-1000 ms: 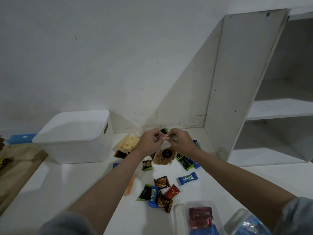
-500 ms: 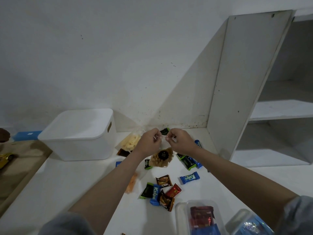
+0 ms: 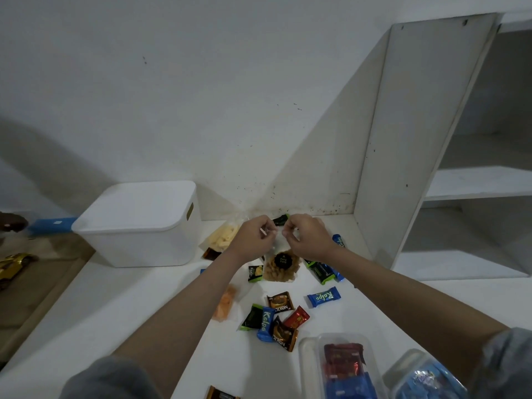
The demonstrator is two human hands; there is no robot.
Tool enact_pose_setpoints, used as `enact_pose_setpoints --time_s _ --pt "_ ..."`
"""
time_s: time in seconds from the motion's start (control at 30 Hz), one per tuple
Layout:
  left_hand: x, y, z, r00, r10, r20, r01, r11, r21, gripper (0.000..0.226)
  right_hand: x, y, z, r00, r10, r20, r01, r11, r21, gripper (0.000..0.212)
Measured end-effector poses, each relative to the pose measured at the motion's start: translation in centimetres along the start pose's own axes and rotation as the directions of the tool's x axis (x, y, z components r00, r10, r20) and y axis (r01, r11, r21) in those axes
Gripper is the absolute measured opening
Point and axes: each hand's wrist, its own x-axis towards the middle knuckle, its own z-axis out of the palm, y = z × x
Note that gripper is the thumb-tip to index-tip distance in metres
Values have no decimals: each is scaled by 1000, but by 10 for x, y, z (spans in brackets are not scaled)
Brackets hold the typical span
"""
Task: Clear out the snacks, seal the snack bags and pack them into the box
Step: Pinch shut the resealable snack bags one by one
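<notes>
My left hand and my right hand pinch the top edge of a clear snack bag of brown snacks with a round black label. The bag hangs between them just above the white counter. A clear bag of pale yellow sticks lies left of my hands. A small bag of orange pieces lies beside my left forearm. The white lidded box stands shut at the back left. Several small wrapped sweets in blue, green, brown and red lie scattered near me.
Two clear plastic tubs with wrapped sweets sit at the front right. A white shelf unit rises on the right. A wooden board with a gold toy car lies at the left. The wall stands close behind.
The camera has tilted and shifted slightly. Both hands have stayed on the top of the brown snack bag, with small finger movements along its edge.
</notes>
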Motion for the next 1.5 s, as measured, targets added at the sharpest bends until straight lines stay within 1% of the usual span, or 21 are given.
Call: enact_pose_setpoints --time_s 0.17,0.27,0.5,0.63,0.7,0.83,0.9,1.17,1.5 --pt "-2 -2 -2 1000 7 21 -7 1000 9 9 -3 -4 -1 1000 7 24 -8 1000 27 9" --pt "-2 -2 -3 1000 25 18 -25 999 31 8 -3 -5 -2 999 14 30 -15 999 29 6" --pt "-4 0 0 999 53 4 -53 997 59 8 -6 -9 -3 999 -16 32 16 1000 -26 8" --pt "-5 2 1 999 42 22 -44 996 82 8 -7 -10 -1 999 -29 40 31 998 -58 8" --pt "-5 4 1 999 40 33 -43 995 88 9 -7 -10 -1 999 -23 36 24 999 -42 8" --pt "-6 5 1 999 32 37 -36 994 99 10 -8 -10 -2 999 40 37 -42 997 57 7" --pt "-5 5 1 999 28 40 -32 994 100 9 -8 -10 -3 998 52 45 -55 996 72 8" --pt "-3 8 1 999 30 42 -34 994 101 9 -4 -11 -3 999 9 40 -8 1000 -13 7" --pt "-3 1 -3 999 35 27 -37 996 85 8 -5 -11 1 999 18 50 -18 1000 -1 10"
